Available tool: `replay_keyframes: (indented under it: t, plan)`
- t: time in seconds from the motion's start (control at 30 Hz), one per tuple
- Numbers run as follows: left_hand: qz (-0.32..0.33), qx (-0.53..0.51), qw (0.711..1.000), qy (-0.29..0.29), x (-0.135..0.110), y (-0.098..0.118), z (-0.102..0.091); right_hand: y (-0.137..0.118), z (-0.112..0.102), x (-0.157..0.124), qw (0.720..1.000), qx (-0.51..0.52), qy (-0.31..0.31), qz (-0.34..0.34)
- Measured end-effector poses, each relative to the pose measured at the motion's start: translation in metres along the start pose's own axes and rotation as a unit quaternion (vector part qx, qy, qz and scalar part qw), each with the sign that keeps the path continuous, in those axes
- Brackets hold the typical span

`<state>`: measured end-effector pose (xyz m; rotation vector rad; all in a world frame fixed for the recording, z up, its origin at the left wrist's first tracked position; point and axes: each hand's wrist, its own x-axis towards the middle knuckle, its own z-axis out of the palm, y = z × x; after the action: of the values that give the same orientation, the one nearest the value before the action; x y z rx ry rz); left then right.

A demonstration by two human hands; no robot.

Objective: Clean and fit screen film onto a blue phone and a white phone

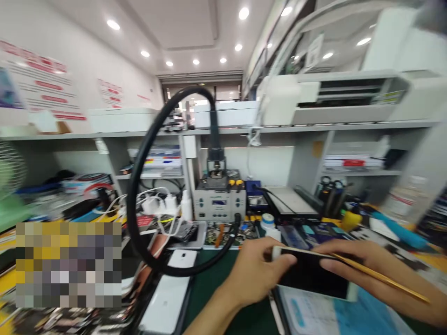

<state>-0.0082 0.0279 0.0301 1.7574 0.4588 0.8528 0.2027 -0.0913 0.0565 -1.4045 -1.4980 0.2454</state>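
A smartphone with a white frame and a dark screen point(310, 277) is held tilted above the bench, its screen facing me. My left hand point(249, 272) grips its left end, thumb on the front and fingers behind. My right hand point(373, 267) pinches the upper right edge between thumb and fingers. A thin gold-coloured stick-like tool point(391, 280) also lies in my right hand, its tapered end pointing down to the right. Beneath the phone is a blue and white flat sheet or packet point(349, 314); my hands and the phone partly cover it.
A hot-air rework station point(220, 203) stands at the back, its thick black hose point(134, 200) looping forward over the green mat point(213, 302). A white phone point(165, 298) lies left. Behind are a tray of circuit boards point(209, 237), white chargers point(171, 204) and a small jar point(267, 221).
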Motion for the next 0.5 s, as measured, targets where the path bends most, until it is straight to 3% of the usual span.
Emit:
replay_keyframes:
  t: [0.03, 0.07, 0.13, 0.27, 0.4, 0.5]
  plan:
    - [-0.003, -0.018, 1.0, 0.013, 0.0, 0.002, -0.003, -0.008, -0.008, 0.005, 0.993, -0.012, -0.106, 0.052]
    - [-0.004, -0.031, 0.999, 0.032, 0.001, 0.005, -0.007, -0.013, -0.014, 0.01, 0.991, 0.016, -0.101, 0.089]
    - [-0.004, -0.037, 0.996, 0.086, 0.001, 0.009, -0.015, -0.015, -0.022, 0.019, 0.986, 0.092, -0.028, 0.135]
    - [0.017, 0.019, 0.981, 0.194, -0.001, 0.011, -0.021, 0.001, -0.026, 0.024, 0.968, 0.166, 0.094, 0.163]
    - [0.06, 0.109, 0.955, 0.27, -0.005, 0.014, -0.011, 0.01, -0.023, 0.024, 0.945, 0.22, 0.16, 0.181]
    - [0.116, 0.145, 0.937, 0.295, -0.013, 0.026, 0.0, 0.006, -0.02, 0.021, 0.936, 0.23, 0.204, 0.174]
